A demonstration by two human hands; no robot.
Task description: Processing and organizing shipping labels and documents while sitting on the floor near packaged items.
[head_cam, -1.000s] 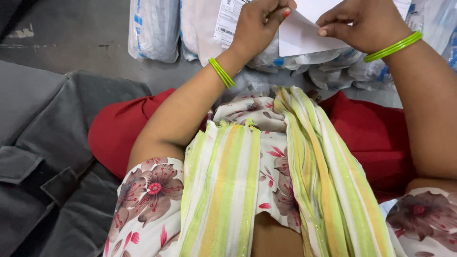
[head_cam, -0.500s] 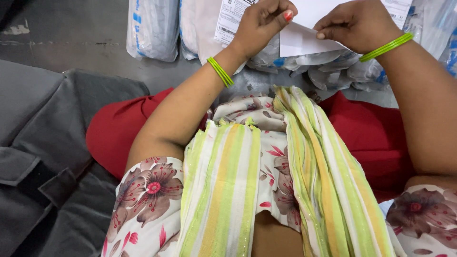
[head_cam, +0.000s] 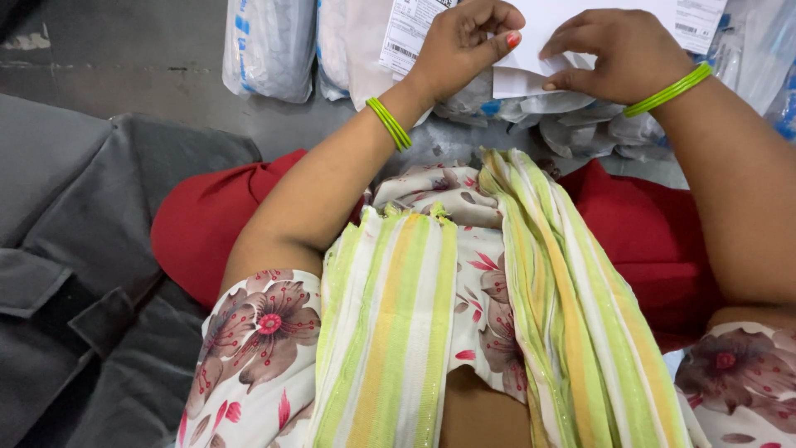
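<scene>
Both hands hold one white paper sheet (head_cam: 572, 33) at the top of the view. The left hand (head_cam: 468, 41) has its grip closed on the sheet's left edge (thumb on top), and the right hand (head_cam: 618, 54) pinches its lower right part. Just beyond the grips lie clear plastic packages (head_cam: 269, 50) on the grey floor (head_cam: 124, 58).

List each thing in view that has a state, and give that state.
left hand: closed on the edge of the white paper
right hand: pinching the white paper
white paper: held up between both hands
plastic-wrapped packages: lying on the floor
grey garment: lying crumpled, untouched
striped scarf: draped down the front
</scene>
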